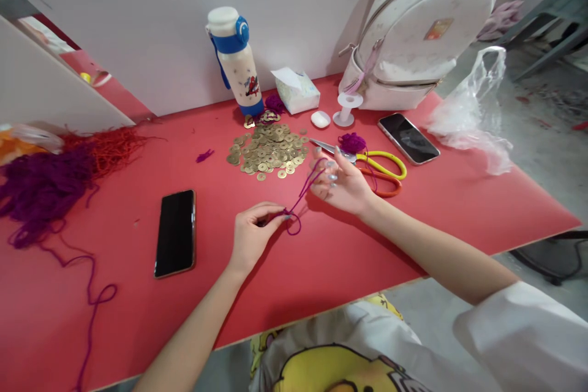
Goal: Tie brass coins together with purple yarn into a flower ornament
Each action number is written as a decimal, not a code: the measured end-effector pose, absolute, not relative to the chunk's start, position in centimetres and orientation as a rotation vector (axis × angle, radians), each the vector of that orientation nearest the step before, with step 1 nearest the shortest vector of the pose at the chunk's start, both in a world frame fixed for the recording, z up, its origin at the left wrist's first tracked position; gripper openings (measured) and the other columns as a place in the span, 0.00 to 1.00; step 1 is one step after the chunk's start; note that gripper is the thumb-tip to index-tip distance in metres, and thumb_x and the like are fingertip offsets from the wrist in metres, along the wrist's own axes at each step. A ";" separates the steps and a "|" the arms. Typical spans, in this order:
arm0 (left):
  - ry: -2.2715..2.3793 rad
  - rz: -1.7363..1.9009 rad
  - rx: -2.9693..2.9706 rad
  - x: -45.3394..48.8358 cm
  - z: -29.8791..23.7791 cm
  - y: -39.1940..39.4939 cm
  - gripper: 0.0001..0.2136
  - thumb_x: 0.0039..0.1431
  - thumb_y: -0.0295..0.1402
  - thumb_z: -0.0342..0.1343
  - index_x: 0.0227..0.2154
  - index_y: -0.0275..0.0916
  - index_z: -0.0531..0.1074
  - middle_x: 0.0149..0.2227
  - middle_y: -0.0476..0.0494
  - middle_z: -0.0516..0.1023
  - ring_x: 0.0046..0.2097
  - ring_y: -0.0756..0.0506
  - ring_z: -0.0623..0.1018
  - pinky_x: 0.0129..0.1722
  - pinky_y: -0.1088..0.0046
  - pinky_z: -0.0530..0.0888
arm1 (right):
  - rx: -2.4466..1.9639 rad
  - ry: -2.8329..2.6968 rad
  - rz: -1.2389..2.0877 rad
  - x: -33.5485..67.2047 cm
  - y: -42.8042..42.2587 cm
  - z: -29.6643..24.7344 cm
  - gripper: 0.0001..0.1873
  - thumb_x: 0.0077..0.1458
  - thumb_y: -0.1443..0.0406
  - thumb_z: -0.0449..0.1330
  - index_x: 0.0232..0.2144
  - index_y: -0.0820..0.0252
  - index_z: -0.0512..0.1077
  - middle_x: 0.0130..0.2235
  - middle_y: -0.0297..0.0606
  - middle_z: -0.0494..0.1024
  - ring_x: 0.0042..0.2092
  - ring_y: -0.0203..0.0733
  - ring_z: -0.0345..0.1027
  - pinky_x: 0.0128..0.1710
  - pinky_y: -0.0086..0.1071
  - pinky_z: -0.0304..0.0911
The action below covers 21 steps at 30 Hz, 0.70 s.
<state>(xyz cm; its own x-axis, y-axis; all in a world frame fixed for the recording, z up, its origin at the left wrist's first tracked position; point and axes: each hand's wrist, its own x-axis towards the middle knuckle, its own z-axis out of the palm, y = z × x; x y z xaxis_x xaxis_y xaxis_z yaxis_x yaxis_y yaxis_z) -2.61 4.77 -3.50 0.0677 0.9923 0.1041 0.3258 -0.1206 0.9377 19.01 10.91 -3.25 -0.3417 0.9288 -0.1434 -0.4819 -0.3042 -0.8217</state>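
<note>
My left hand (252, 234) pinches a purple cord (301, 196) near a small loop, just above the red table (321, 257). My right hand (342, 180) holds the other end of the same cord, which runs over its curled fingers. The cord stretches taut between the two hands. Just behind the hands lies a pile of brass coins with holes (269, 152). Scissors with yellow and orange handles (372, 165) lie right beside my right hand, with a small ball of purple thread (352, 142) on them.
A black phone (175, 233) lies left of my hands, another phone (408, 138) at the right. At the back stand a water bottle (239, 64), tissue pack (296, 90), empty spool (346, 108) and white backpack (413, 37). Purple and red yarn (46, 177) is heaped at left; plastic bag (473, 116) at right.
</note>
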 end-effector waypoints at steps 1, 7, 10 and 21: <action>1.366 1.084 1.559 -2.6 -3.6 4.8 0.03 0.50 0.32 0.66 0.28 0.39 0.83 0.32 0.42 0.84 0.34 0.44 0.83 0.33 0.73 0.79 | -0.803 -0.926 1.736 19.1 11.1 -3.3 0.20 0.69 0.52 0.41 0.44 0.53 0.69 0.36 0.38 0.71 0.29 0.34 0.62 0.25 0.27 0.59; 1.379 1.138 1.498 -2.7 -3.7 4.8 0.04 0.50 0.33 0.67 0.28 0.39 0.82 0.32 0.42 0.84 0.34 0.44 0.83 0.34 0.71 0.80 | -1.004 -1.524 1.041 18.4 10.4 -3.5 0.20 0.64 0.57 0.56 0.57 0.47 0.63 0.67 0.42 0.56 0.61 0.47 0.62 0.51 0.39 0.70; 1.393 1.171 1.426 -2.6 -3.7 4.9 0.04 0.48 0.33 0.67 0.27 0.38 0.82 0.31 0.42 0.84 0.33 0.44 0.82 0.34 0.71 0.80 | -1.078 -1.706 0.713 18.0 9.5 -3.6 0.16 0.61 0.62 0.60 0.52 0.51 0.69 0.69 0.43 0.48 0.66 0.52 0.53 0.60 0.47 0.63; 1.386 1.194 1.254 -2.7 -4.0 5.1 0.05 0.48 0.33 0.66 0.28 0.38 0.82 0.31 0.43 0.84 0.34 0.45 0.82 0.34 0.72 0.79 | -0.919 -2.014 0.716 16.6 8.0 -4.9 0.05 0.58 0.61 0.65 0.37 0.54 0.78 0.53 0.43 0.75 0.55 0.51 0.63 0.54 0.48 0.64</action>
